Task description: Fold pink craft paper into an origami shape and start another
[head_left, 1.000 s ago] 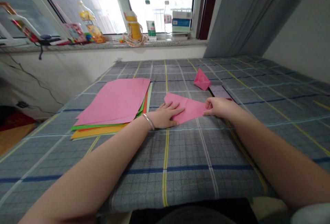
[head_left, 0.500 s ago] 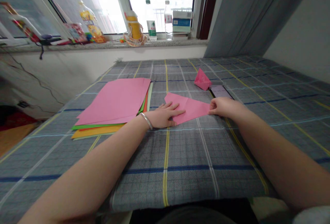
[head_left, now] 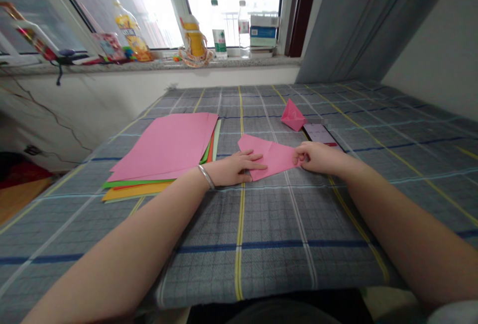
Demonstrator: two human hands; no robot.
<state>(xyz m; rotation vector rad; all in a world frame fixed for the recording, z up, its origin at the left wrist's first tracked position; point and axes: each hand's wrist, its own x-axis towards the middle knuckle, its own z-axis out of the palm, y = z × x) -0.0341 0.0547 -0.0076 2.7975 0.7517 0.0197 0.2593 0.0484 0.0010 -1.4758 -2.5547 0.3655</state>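
A folded pink sheet of paper point(head_left: 274, 157) lies on the plaid cloth between my hands, tapering toward the right. My left hand point(head_left: 244, 166), with a silver bangle at the wrist, rests flat on its left part, fingers stretched out. At the narrow right end, my right hand point(head_left: 311, 156) has its fingers curled and pinched on the paper's tip, which they partly hide. Beyond it stands a small folded pink paper shape point(head_left: 293, 115). Beside that shape lies a phone point(head_left: 320, 134) with a lit screen, its near part behind my right hand.
To the left is a stack of coloured paper point(head_left: 168, 145), pink on top with green, orange and yellow below. The plaid cloth point(head_left: 209, 269) covers the table. On the windowsill point(head_left: 160, 66) stand several bottles, a yellow cup point(head_left: 194, 40) and boxes point(head_left: 263, 34).
My right hand has shifted slightly left along the paper's tip, fingers curling more, and more of the phone's screen shows. My left hand still lies on the paper, its fingers closer together.
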